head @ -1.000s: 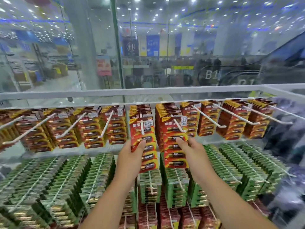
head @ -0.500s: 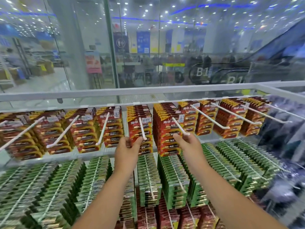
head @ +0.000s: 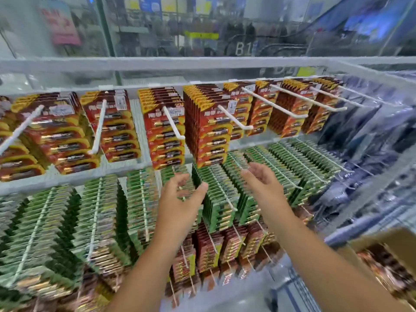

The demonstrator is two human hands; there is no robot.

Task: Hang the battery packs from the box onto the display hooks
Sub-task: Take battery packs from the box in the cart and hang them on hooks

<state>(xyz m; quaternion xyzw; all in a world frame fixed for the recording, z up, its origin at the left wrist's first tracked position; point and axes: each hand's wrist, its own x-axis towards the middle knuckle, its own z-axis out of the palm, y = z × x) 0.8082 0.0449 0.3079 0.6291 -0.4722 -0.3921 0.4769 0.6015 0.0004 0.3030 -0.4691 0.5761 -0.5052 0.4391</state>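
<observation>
Both hands are empty. The fingers of the left hand (head: 180,199) are loosely curled and apart, thumb out to the side; the right hand (head: 262,180) is the same, palm turned inward, fingers relaxed. They hover in front of the green packs (head: 216,194), just below the top row. The red battery packs (head: 209,129) hang there on white display hooks (head: 173,122), while more wait in the cardboard box (head: 387,262) at lower right — blurred, its contents hard to read. These carded packs look stiff and flat, probably bottom-heavy from the cells, so a pinch near the top edge by the hang hole seems best. The long protruding hook tips (head: 245,124) crowd the row and could snag a wrist; a glass panel (head: 202,30) stands behind the rack.
</observation>
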